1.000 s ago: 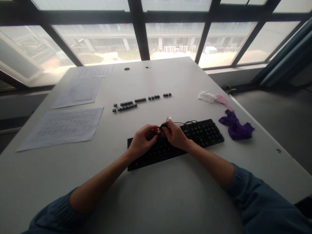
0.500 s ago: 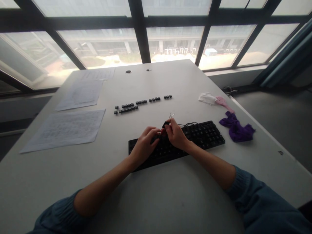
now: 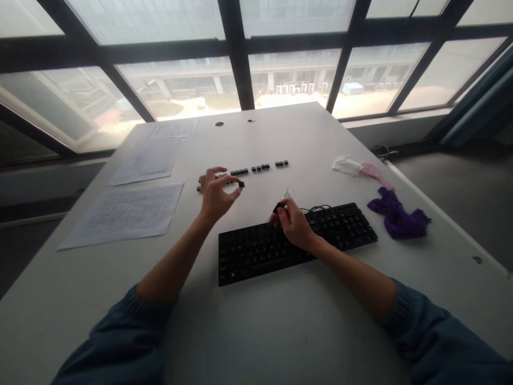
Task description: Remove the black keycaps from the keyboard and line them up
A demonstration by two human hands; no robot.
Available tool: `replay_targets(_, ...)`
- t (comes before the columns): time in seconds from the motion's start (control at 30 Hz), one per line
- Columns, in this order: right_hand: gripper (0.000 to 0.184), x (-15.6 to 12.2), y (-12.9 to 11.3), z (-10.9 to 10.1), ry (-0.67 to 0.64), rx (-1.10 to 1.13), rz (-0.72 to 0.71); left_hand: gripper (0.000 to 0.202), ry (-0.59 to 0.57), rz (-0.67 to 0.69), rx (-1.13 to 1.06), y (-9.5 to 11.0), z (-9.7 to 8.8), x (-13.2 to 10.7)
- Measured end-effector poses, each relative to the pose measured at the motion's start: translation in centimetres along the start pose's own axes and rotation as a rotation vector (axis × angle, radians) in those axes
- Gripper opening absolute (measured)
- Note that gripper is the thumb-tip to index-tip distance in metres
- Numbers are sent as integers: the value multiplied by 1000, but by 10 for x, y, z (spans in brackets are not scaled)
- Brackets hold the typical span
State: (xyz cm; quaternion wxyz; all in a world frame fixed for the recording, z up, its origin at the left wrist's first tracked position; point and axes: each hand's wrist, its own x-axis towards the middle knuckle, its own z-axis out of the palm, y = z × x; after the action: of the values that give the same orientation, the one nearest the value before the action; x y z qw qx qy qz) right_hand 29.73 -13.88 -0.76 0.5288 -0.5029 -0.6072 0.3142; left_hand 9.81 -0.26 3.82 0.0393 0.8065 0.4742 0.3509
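Observation:
My left hand (image 3: pixel 216 197) is raised over the table behind the keyboard, pinching a small black keycap (image 3: pixel 241 184) between thumb and forefinger. Its fingers hide part of the rows of loose keycaps (image 3: pixel 239 171) lying behind it. Above the middle of the black keyboard (image 3: pixel 256 248), my right hand (image 3: pixel 295 223) is closed around a keycap puller (image 3: pixel 279 207) with a black body. Thin wire prongs stick up past the fingers. A reddish part shows beneath them, too small to make out.
Sheets of paper (image 3: pixel 128 214) lie on the left of the white table (image 3: pixel 280 321). To the right are a white cloth (image 3: pixel 347 166), a pink brush (image 3: pixel 371 171) and a purple cloth (image 3: pixel 403 216). A cable (image 3: pixel 316 207) runs behind the keyboard.
My left hand has moved from the keyboard up and left toward the loose keycaps, carrying a keycap. My right hand stays over the keyboard with the puller. The view has shifted slightly.

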Motion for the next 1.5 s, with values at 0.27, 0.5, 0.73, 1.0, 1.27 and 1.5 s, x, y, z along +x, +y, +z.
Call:
replay_targets(0.27,7,0,1,-1,-8,-5,4,21,-88,-187,162,-57,50,41)
replay_targets(0.5,5,0,-2,-1,-31,-12,9,21,-107,-196,193,-68,59,38)
replay_targets(0.73,5,0,-4,-1,-33,-11,11,20,-92,-193,181,-73,61,37)
replay_targets(1.0,6,0,-3,-1,-20,-8,18,21,-83,-206,143,-75,61,35)
replay_targets(1.27,11,-1,0,0,85,74,6,34,-73,-233,129,-67,48,33)
replay_targets(1.5,13,2,-4,-6,232,122,11,27,-85,-45,-59,-7,9,8)
